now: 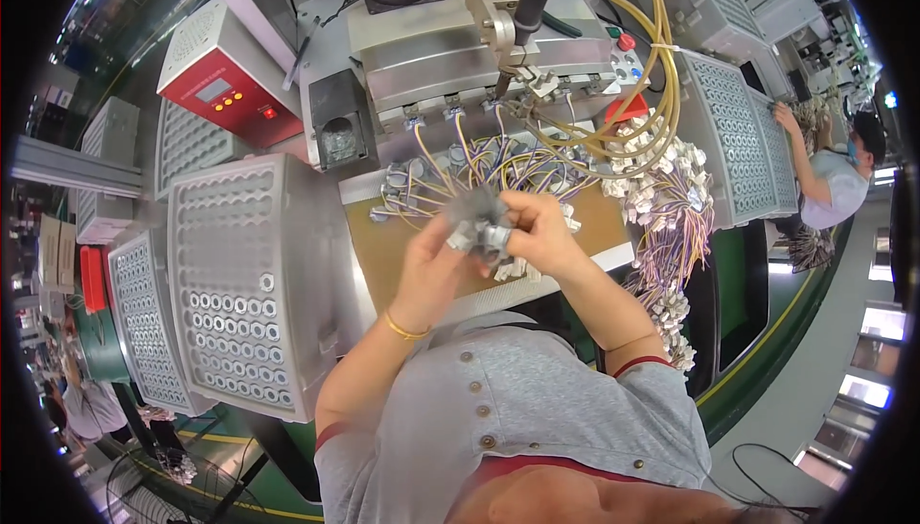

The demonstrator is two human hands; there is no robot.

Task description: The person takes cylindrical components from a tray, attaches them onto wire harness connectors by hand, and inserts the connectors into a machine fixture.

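While the left hand (431, 265) and the right hand (540, 227) come close together, their fingers are clamped on a blurred grey-and-white cluster of small parts (479, 229), held above the middle of the brown worktop (372, 254), towards its front edge. Just beyond the cluster, purple, yellow and white wires (517, 162) spread along the worktop's back edge, several reaching up to a silver metal fixture (431, 64). Past the right edge lies a heap of white connectors with wires (671, 193). Left of the worktop's left edge stands a pale tray of round metal parts (230, 332), its upper rows without them. Whether the cluster's parts are joined, I cannot tell.
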